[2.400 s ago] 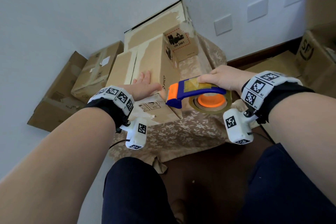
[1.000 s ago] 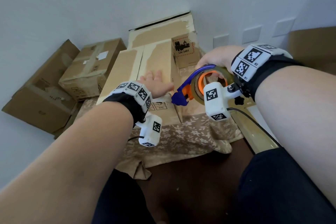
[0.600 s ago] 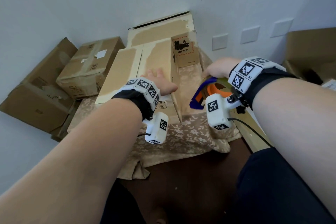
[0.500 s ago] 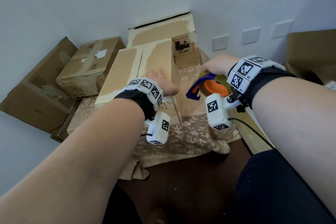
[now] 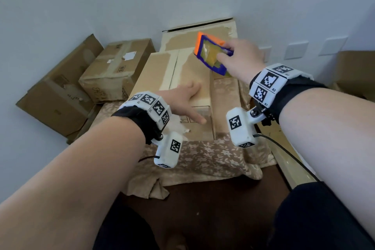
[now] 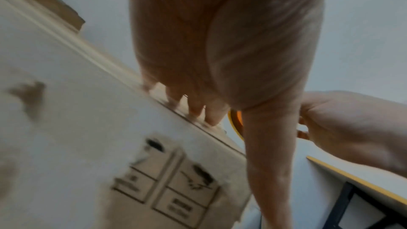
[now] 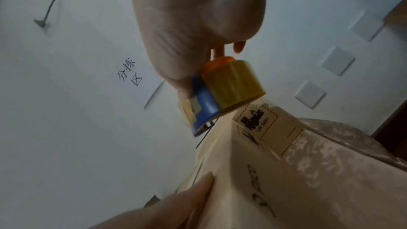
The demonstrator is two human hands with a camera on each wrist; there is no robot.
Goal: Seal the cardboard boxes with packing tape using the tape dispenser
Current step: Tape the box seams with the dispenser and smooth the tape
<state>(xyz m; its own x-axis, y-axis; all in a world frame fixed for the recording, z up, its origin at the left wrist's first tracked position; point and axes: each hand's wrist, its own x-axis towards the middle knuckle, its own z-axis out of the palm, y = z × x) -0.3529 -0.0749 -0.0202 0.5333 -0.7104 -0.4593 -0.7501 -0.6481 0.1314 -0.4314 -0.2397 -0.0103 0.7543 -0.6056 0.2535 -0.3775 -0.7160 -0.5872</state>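
Your left hand (image 5: pixel 183 98) lies flat, fingers straight, on the top of the cardboard box (image 5: pixel 162 71) near its 5 o'clock corner, with the thumb (image 5: pixel 195 116) down over the front face. In the left wrist view the fingertips (image 6: pixel 196 111) press on the box's top edge.

Your right hand (image 5: pixel 242 60) grips the tape dispenser (image 5: pixel 211 54), fingers curled round its blue and orange body. The dispenser is held tilted in the air above the far end of the box, at 1 o'clock from the left hand; whether it touches the box top cannot be told. In the right wrist view the roll of yellowish packing tape (image 7: pixel 231 84) sits in the dispenser, just above the box's far corner.

The box stands on a worktop covered with a floral cloth (image 5: pixel 203 160). Its two top flaps meet along a centre seam (image 5: pixel 175 69) running from 6 to 12 o'clock. A small box with a hazard label (image 7: pixel 266 124) stands just beside it at the far right.

A larger box (image 5: pixel 203 32) stands behind, against the wall. Two further boxes (image 5: pixel 115 69) lie at 9 to 10 o'clock, off the worktop.
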